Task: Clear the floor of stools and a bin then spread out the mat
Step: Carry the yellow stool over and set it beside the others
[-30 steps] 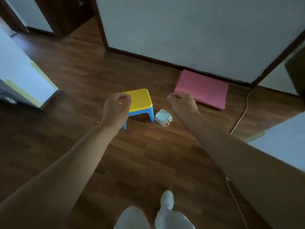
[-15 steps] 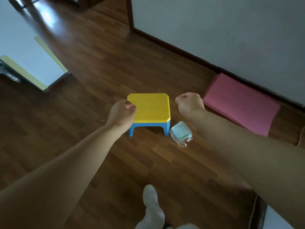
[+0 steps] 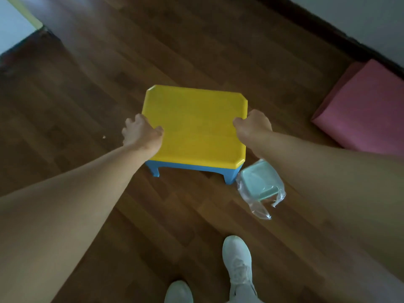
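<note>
A low stool (image 3: 194,125) with a yellow top and blue legs stands on the wooden floor in the middle of the view. My left hand (image 3: 142,133) is on its left edge, fingers curled over the rim. My right hand (image 3: 253,125) grips its right edge the same way. A small pale green bin (image 3: 260,182) lined with a clear plastic bag stands on the floor by the stool's near right leg, under my right forearm. A folded pink mat (image 3: 363,112) lies against the wall at the right.
A dark skirting board and white wall (image 3: 358,20) run across the upper right. A white panel with a yellow-green edge (image 3: 15,29) is at the upper left. My feet in white shoes (image 3: 237,265) stand near the bottom edge.
I have come closer and bent down. Both hands, which were closed fists above the stool, have dropped onto its left and right edges and taken hold.
</note>
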{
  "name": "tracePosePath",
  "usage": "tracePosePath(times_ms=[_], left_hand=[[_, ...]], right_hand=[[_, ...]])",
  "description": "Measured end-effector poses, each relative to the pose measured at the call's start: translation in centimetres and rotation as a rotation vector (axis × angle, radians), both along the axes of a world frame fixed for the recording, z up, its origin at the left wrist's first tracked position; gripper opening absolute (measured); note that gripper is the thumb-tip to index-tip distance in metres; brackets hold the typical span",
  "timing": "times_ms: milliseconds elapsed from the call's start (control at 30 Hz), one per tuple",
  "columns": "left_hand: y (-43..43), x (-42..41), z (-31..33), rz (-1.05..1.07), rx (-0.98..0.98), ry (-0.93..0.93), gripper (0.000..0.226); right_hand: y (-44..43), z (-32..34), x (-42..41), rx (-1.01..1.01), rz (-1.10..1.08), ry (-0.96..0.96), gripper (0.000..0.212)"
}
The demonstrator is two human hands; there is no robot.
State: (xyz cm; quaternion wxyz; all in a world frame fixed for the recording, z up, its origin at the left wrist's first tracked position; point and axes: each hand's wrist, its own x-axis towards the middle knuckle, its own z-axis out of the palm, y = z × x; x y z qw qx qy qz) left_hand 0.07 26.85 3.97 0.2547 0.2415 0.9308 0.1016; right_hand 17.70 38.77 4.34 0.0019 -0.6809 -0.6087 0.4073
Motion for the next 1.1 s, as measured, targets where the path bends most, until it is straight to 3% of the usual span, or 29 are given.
tracePosePath(times_ms=[100,267,500,633,933,1100], left_hand=[[1.6,-1.1,-4.6,0.054,-0.025,0.006,0.062],[3.7,-3.2,-8.6,0.082,-0.039,0.037,0.082],[4.6,-7.0,-11.1,0.255,0.139,-0.249,0.098],[4.0,-7.1,-11.5,0.275,0.238,-0.321,0.091],[-0.3,-7.1,-6.2,0.364,0.283,-0.45,0.098],[-3.6,-8.6,1.7,0.424,0.259,-0.508,0.122]], right_hand=[[1.7,-4.5,-0.9,-0.034,-0.024,-0.02,0.056],[3.0,-8.7,-1.4,-0.099,-0.133,0.018,0.069],[4.4,-12.3,-0.4,-0.157,-0.221,0.139,0.091],[4.3,-12.7,-0.5,-0.134,-0.27,0.178,0.097],[2.1,-7.0,-0.9,-0.095,-0.252,0.235,0.092],[0.6,0.0,-2.8,-0.064,-0.158,0.229,0.091]])
